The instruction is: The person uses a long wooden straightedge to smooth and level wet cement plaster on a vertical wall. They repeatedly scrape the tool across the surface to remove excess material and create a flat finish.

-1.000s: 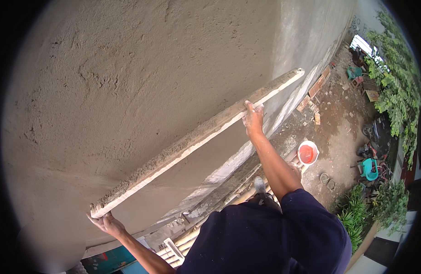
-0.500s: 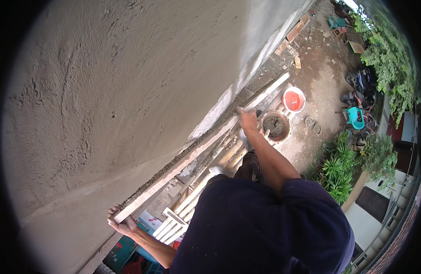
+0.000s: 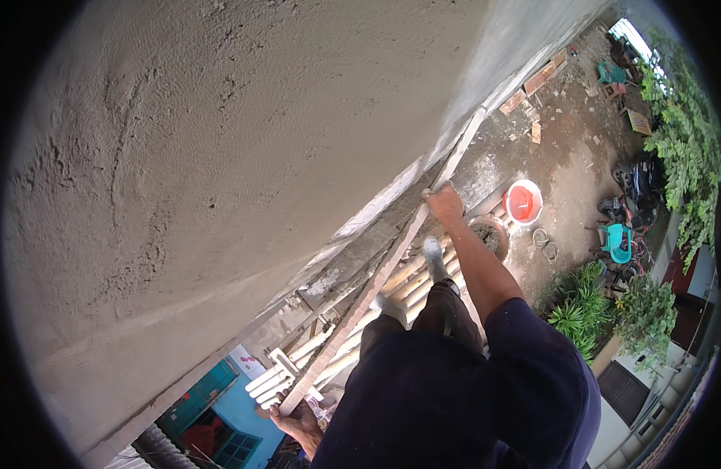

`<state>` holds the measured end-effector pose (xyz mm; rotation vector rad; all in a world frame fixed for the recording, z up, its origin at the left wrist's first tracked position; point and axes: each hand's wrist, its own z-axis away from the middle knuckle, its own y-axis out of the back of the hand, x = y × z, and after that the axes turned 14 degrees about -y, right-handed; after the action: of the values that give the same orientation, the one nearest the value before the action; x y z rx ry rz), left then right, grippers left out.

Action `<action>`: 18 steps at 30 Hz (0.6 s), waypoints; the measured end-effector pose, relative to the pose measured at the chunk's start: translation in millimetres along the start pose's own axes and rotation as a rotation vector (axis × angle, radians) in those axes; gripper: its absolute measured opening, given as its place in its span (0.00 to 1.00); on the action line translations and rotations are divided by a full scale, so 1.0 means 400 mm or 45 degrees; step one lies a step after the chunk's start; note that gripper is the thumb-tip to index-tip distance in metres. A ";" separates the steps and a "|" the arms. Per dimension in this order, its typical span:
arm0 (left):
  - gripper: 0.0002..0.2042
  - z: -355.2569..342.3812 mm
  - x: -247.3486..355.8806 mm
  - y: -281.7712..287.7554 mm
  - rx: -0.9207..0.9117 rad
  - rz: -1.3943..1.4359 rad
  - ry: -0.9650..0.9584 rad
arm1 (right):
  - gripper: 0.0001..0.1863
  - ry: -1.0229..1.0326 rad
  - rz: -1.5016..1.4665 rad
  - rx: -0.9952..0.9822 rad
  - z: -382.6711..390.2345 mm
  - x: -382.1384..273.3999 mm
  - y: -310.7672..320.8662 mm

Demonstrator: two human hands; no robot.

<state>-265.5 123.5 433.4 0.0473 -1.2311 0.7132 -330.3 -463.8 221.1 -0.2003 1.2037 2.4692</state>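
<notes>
Both my hands hold a long, straight screed board (image 3: 353,319), slanting across the view and apart from the wall along its lower part. My left hand (image 3: 299,427) is wrapped round its lower end, fingers partly hidden behind it. Further up, my right hand (image 3: 445,203) grips the board with closed fingers. To the left rises the wall (image 3: 251,156), coated in damp grey plaster, smoother in places and pitted with rough marks in others. Beyond my right forearm sits a round tub of grey mortar (image 3: 488,236), partly covered by the arm.
I stand on bamboo scaffold poles (image 3: 411,280), high above the ground. A white bucket with a red inside (image 3: 539,202) is beside the tub. Below lie sandals (image 3: 545,244), a turquoise chair (image 3: 615,242), motorbikes (image 3: 638,184), plants (image 3: 579,309) and loose bricks (image 3: 540,78).
The board has come away from the wall toward my body, its lower end swinging right with my left hand. My right hand keeps its hold. The view has shifted, showing my feet.
</notes>
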 end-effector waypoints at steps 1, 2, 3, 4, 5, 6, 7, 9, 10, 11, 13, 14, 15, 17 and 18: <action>0.16 0.052 -0.030 0.022 0.205 -0.044 0.070 | 0.38 0.095 0.038 -0.023 -0.035 -0.041 -0.009; 0.18 0.090 -0.044 0.037 0.153 -0.073 0.051 | 0.38 0.069 0.025 -0.053 -0.062 -0.064 -0.021; 0.21 0.106 -0.063 0.040 0.252 -0.067 0.093 | 0.38 0.055 -0.004 -0.103 -0.086 -0.078 -0.032; 0.22 0.115 -0.066 0.043 0.167 -0.129 0.091 | 0.38 0.025 -0.028 -0.152 -0.102 -0.079 -0.048; 0.24 0.109 -0.076 0.042 0.068 -0.181 0.051 | 0.38 0.014 -0.010 -0.101 -0.113 -0.067 -0.061; 0.24 0.093 -0.077 0.044 0.146 -0.181 0.130 | 0.38 0.020 0.010 -0.029 -0.114 -0.042 -0.073; 0.25 0.066 -0.078 0.045 0.027 -0.160 0.137 | 0.38 -0.010 0.031 0.026 -0.109 -0.008 -0.082; 0.25 0.010 -0.083 0.062 0.071 -0.066 0.204 | 0.36 0.019 0.010 0.026 -0.081 0.074 -0.085; 0.23 -0.018 -0.088 0.079 0.199 -0.162 0.137 | 0.34 0.098 -0.079 0.062 -0.064 0.113 -0.076; 0.22 -0.045 -0.091 0.103 0.289 -0.195 0.121 | 0.33 0.110 -0.161 0.049 -0.042 0.150 -0.070; 0.18 -0.106 -0.117 0.149 0.203 -0.075 0.095 | 0.28 0.127 -0.406 0.000 -0.003 0.203 -0.045; 0.16 -0.130 -0.129 0.176 0.260 -0.193 0.074 | 0.25 0.089 -0.537 -0.060 0.015 0.219 -0.032; 0.16 -0.151 -0.144 0.200 0.342 -0.268 0.072 | 0.23 0.110 -0.653 -0.100 0.031 0.229 -0.014; 0.15 -0.195 -0.182 0.234 0.472 -0.302 0.116 | 0.19 0.065 -0.851 -0.116 0.064 0.233 0.024; 0.19 -0.214 -0.199 0.245 0.419 -0.208 0.150 | 0.15 0.175 -0.958 -0.127 0.082 0.228 0.044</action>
<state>-256.2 197.2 300.2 0.3685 -0.9757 0.7576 -419.4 -422.6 227.8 -0.7157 0.8371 1.8646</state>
